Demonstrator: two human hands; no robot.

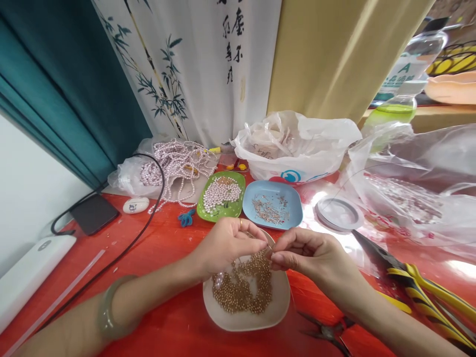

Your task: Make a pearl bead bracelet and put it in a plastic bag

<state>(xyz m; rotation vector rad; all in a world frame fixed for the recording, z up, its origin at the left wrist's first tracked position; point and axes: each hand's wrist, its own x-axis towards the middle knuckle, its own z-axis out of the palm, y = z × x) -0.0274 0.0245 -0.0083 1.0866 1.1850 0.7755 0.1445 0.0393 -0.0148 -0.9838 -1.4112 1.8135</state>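
Above a cream dish (243,325) of small gold beads (241,292), my two hands meet with their fingertips almost touching. My left hand (232,245) is closed in a pinch, and a thin wire-like piece (270,247) shows at its fingertips. My right hand (307,250) pinches close to the same piece; what lies between its finger and thumb is too small to make out. A few pale pink pearls (219,280) show beneath my left hand. Behind the hands are a green dish (240,179) of pink pearl beads and a blue dish (295,210) of small metal pins.
Pearl strands (178,158) heap at the back left. Plastic bags (316,141) stand behind. Pliers with yellow-black handles (412,282), smaller pliers (327,332) and a clear spool (339,213) lie right. A black cable (130,243) crosses the red table (167,317) on the left.
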